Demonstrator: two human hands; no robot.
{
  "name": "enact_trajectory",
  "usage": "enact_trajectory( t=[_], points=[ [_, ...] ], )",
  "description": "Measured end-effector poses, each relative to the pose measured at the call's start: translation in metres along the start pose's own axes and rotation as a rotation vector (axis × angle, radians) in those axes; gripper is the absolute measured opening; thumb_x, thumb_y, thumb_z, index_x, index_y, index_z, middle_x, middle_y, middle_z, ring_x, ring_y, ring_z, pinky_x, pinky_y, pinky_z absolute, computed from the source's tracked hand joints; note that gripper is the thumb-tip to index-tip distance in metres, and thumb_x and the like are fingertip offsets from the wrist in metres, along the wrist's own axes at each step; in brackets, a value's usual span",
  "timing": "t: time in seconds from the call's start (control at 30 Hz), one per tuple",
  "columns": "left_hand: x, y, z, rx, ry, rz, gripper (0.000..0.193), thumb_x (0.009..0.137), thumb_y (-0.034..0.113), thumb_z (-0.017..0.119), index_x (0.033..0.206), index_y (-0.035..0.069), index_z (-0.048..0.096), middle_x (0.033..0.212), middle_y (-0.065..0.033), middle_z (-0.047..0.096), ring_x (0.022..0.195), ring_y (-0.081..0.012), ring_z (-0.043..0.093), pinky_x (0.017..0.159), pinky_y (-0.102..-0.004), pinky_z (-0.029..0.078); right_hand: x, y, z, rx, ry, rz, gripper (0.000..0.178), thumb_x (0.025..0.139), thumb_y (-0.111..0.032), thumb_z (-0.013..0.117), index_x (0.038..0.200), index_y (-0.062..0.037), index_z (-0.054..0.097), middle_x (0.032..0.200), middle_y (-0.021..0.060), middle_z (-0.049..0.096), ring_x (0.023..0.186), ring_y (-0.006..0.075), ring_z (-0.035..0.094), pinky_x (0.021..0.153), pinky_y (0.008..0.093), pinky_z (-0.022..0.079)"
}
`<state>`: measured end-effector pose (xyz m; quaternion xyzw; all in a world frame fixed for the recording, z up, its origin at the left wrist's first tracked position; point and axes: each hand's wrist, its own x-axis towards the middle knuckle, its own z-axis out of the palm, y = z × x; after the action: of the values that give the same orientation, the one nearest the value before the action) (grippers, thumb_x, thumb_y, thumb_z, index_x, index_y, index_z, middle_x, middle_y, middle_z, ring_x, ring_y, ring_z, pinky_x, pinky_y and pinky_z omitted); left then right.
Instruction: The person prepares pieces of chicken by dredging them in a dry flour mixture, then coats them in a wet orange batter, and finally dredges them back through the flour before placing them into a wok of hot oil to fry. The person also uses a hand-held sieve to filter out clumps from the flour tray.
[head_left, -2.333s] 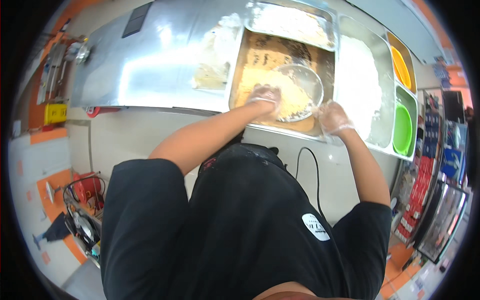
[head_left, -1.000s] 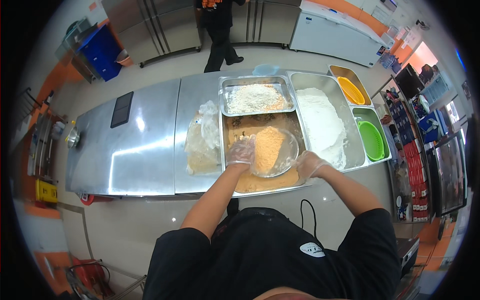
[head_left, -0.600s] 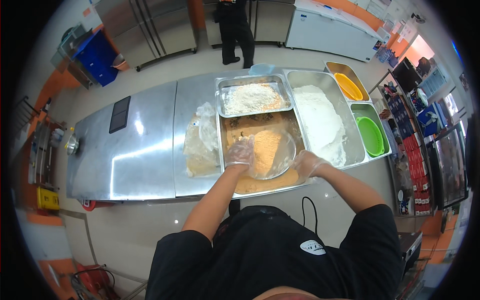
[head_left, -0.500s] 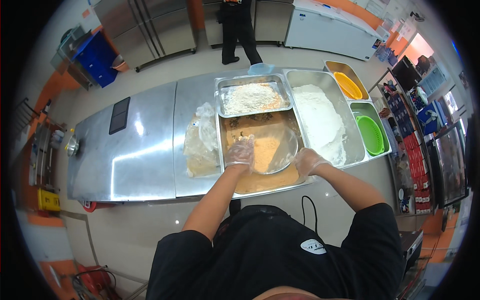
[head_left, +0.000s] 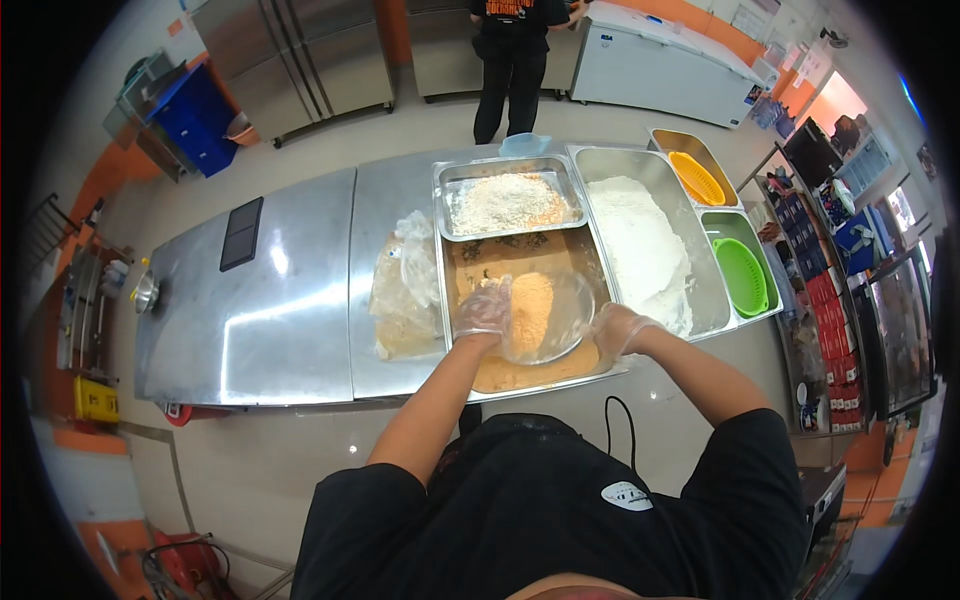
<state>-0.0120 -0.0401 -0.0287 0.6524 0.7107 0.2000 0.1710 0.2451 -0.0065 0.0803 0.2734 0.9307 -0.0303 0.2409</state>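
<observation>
Both my hands wear clear plastic gloves. My left hand (head_left: pixel 483 308) is closed on the left side of a round metal sieve (head_left: pixel 574 302), and my right hand (head_left: pixel 622 330) is closed at its right rim, its fingertips partly hidden. Orange powder (head_left: pixel 531 308) lies heaped inside the sieve, toward its left. The sieve is held over a deep steel pan (head_left: pixel 604 268) with more orange-tan powder (head_left: pixel 535 375) in its bottom and dark bits near the back. Across the pan's far end rests a shallow steel tray (head_left: pixel 460 232) with pale, flaky crumbs (head_left: pixel 508 200).
To the right, a steel pan holds white flour (head_left: pixel 640 250); beyond it are a yellow basket (head_left: pixel 697 178) and a green basket (head_left: pixel 741 275). A plastic bag (head_left: pixel 405 290) lies at left, a dark flat device (head_left: pixel 241 233) farther left. A person (head_left: pixel 510 70) stands beyond the table.
The sieve has tilted and the orange powder in it has gathered into a narrower heap. My hands have shifted slightly. The person beyond the table has moved right.
</observation>
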Motion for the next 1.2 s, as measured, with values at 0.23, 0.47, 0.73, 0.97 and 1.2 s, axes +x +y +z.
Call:
enact_trajectory(
  t=[0.23,0.47,0.73,0.97,1.2],
  points=[
    [-0.009,0.010,-0.010,0.140,-0.017,0.089,0.052,0.100,0.039,0.022,0.129,0.007,0.050,0.132,-0.0168,0.052,0.122,-0.0320,0.049,0.106,-0.0402,0.036,-0.005,0.006,-0.003,0.112,-0.052,0.004,0.031,0.093,-0.022,0.040,0.096,-0.0046,0.066,0.091,0.0178,0.067,0.089,0.0343,0.064,0.081,0.0436,0.048],
    [-0.015,-0.001,-0.019,0.178,-0.177,0.110,0.046,0.096,0.026,0.031,0.136,0.005,0.042,0.135,-0.0198,0.049,0.126,-0.0306,0.047,0.104,-0.0383,0.039,-0.009,-0.016,-0.059,0.239,-0.245,0.075,0.029,0.091,-0.024,0.044,0.095,-0.0065,0.068,0.089,0.0182,0.067,0.088,0.0345,0.064,0.081,0.0412,0.050],
    [-0.025,0.021,-0.039,0.170,-0.007,0.084,0.046,0.097,0.024,0.030,0.139,0.007,0.039,0.133,-0.0183,0.050,0.126,-0.0344,0.046,0.105,-0.0404,0.038,0.004,-0.007,-0.010,-0.114,0.031,-0.057,0.020,0.083,-0.021,0.053,0.087,-0.0034,0.062,0.080,0.0156,0.067,0.081,0.0303,0.066,0.072,0.0417,0.050],
    [-0.035,0.043,-0.071,-0.027,-0.209,-0.103,0.047,0.097,0.026,0.032,0.138,0.004,0.040,0.133,-0.0211,0.049,0.125,-0.0344,0.047,0.105,-0.0415,0.038,0.002,0.003,-0.006,-0.098,0.049,-0.010,0.022,0.086,-0.019,0.047,0.086,-0.0039,0.063,0.080,0.0163,0.067,0.078,0.0311,0.066,0.070,0.0406,0.050],
    [-0.012,0.023,-0.037,0.054,-0.127,0.085,0.062,0.098,0.047,0.022,0.130,0.001,0.049,0.131,-0.0244,0.050,0.119,-0.0376,0.051,0.103,-0.0426,0.040,0.006,0.016,-0.007,0.088,-0.092,0.114,0.033,0.091,-0.024,0.042,0.084,-0.0043,0.068,0.084,0.0222,0.065,0.084,0.0361,0.064,0.074,0.0455,0.050]
  ],
)
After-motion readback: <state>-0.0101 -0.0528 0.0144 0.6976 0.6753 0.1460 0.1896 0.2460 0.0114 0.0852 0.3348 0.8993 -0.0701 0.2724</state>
